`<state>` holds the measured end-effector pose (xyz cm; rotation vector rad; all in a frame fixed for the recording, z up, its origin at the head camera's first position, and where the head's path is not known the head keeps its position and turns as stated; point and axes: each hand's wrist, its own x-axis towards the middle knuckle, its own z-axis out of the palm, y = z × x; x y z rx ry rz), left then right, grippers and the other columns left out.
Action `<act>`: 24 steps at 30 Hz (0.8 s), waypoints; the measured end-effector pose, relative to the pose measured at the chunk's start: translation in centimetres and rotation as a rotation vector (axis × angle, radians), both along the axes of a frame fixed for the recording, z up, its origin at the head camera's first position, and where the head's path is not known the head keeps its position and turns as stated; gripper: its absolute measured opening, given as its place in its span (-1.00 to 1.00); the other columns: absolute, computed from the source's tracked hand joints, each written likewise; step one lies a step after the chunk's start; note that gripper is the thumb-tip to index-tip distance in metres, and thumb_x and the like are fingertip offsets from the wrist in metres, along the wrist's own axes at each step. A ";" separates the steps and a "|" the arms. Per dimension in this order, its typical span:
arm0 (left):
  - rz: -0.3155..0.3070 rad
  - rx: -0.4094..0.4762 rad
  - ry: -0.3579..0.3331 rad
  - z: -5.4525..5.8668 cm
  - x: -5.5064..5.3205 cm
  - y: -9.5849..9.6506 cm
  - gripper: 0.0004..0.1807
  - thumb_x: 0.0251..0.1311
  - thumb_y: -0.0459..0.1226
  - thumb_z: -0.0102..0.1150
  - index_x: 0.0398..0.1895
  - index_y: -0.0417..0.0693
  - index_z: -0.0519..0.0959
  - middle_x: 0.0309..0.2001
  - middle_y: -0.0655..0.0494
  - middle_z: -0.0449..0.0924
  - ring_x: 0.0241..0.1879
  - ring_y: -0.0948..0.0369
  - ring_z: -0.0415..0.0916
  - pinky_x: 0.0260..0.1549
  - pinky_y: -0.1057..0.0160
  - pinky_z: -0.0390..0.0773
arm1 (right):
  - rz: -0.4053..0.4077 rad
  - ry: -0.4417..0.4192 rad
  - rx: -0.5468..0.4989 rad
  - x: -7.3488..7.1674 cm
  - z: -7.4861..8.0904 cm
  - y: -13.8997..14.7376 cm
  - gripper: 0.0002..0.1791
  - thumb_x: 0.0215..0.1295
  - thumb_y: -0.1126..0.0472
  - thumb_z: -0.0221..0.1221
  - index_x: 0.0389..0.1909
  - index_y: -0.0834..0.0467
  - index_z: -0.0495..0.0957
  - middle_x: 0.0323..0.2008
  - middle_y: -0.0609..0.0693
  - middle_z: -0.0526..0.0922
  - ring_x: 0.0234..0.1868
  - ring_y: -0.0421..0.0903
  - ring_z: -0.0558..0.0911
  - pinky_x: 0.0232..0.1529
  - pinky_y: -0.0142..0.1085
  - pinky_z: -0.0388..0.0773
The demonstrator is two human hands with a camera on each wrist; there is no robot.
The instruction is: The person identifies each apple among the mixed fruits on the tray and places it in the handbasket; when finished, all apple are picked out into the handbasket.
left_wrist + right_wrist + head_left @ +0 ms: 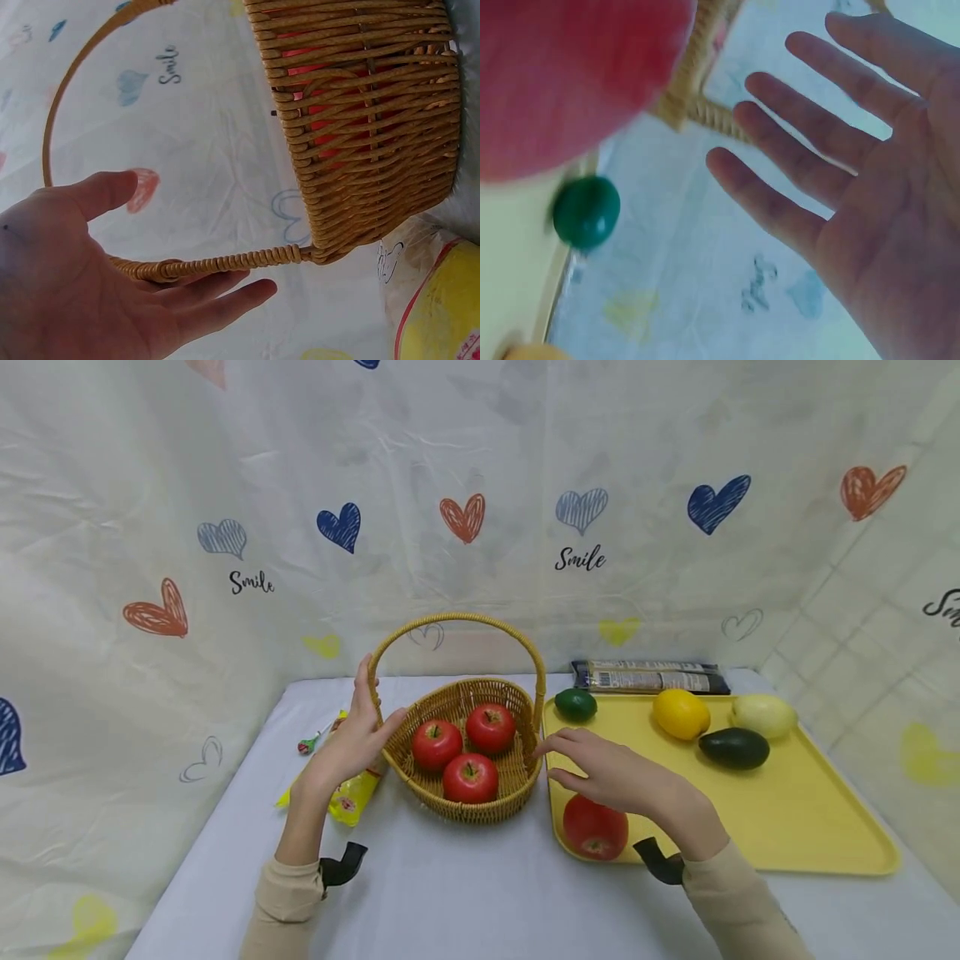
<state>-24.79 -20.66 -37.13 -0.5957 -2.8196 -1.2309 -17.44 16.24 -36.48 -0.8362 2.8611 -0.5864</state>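
A woven basket (480,812) with an arched handle (459,617) stands mid-table and holds three red apples (470,778). My left hand (352,747) is at the handle's left side. Its fingers extend behind the handle and its thumb points away from it, as the left wrist view shows. To the right of the basket, my right hand (622,768) hovers over the yellow tray's left part with nothing in it, fingertips near the basket's rim. In the right wrist view its fingers (795,142) are spread. Below this hand a red apple (595,828) lies on the tray.
On the yellow tray (810,827) are a small green fruit (576,704), a lemon (681,713), a dark avocado (733,748) and a pale round fruit (763,717). Black packets (652,677) lie behind it. A yellow bag (356,795) and lollipop (307,746) lie left.
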 end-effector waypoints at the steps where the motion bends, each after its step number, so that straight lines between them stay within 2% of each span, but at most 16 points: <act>1: -0.001 0.000 0.000 0.0 -0.1 0.1 0.08 0.54 0.11 -0.05 0.57 0.29 -0.74 0.66 -0.28 -0.42 0.58 -0.31 0.01 0.50 -0.29 0.16 | -0.012 -0.004 -0.008 0.1 0.1 0.6 -0.65 0.52 0.07 0.15 0.24 0.01 0.55 0.22 0.02 0.60 0.28 0.06 0.56 0.32 0.08 0.54; 7: 0.015 -0.020 -0.004 -0.2 -0.2 0.2 0.07 0.53 0.15 -0.07 0.57 0.33 -0.74 0.67 -0.23 -0.44 0.57 -0.31 0.06 0.48 -0.30 0.21 | -0.041 -0.007 -0.038 0.3 1.0 3.0 -0.62 0.52 -0.01 0.15 0.25 0.01 0.53 0.22 0.04 0.62 0.27 0.12 0.58 0.32 0.14 0.51; 12: 0.033 -0.033 -0.008 -0.1 0.0 -0.1 0.08 0.52 0.17 -0.08 0.56 0.34 -0.76 0.67 -0.22 -0.47 0.59 -0.31 -0.01 0.47 -0.34 0.18 | -0.059 -0.030 -0.040 -0.1 1.1 4.3 -0.56 0.53 -0.10 0.11 0.26 0.04 0.54 0.22 0.05 0.63 0.28 0.13 0.57 0.33 0.14 0.50; 16: 0.028 -0.030 -0.007 -0.3 -0.1 -0.2 0.08 0.51 0.19 -0.08 0.54 0.40 -0.77 0.67 -0.25 -0.41 0.59 -0.30 0.00 0.45 -0.33 0.23 | -0.105 -0.088 -0.032 -0.7 0.8 5.4 -0.50 0.54 -0.15 0.07 0.26 0.09 0.53 0.23 0.11 0.62 0.28 0.15 0.57 0.32 0.14 0.51; 21: 0.030 -0.040 -0.010 -0.5 -0.1 -0.1 0.09 0.49 0.22 -0.07 0.54 0.41 -0.76 0.67 -0.27 -0.36 0.51 -0.31 0.19 0.40 -0.32 0.32 | -0.141 -0.170 -0.010 -1.4 -0.2 6.6 -0.45 0.54 -0.15 0.06 0.27 0.18 0.50 0.22 0.24 0.61 0.25 0.24 0.57 0.28 0.17 0.52; 24: 0.031 -0.043 -0.012 -0.4 -0.2 0.0 0.09 0.48 0.22 -0.07 0.54 0.44 -0.76 0.67 -0.27 -0.35 0.50 -0.31 0.20 0.40 -0.32 0.33 | -0.154 -0.243 -0.002 -1.7 -1.1 6.7 -0.39 0.53 -0.21 0.04 0.28 0.19 0.48 0.21 0.27 0.60 0.23 0.24 0.58 0.26 0.17 0.53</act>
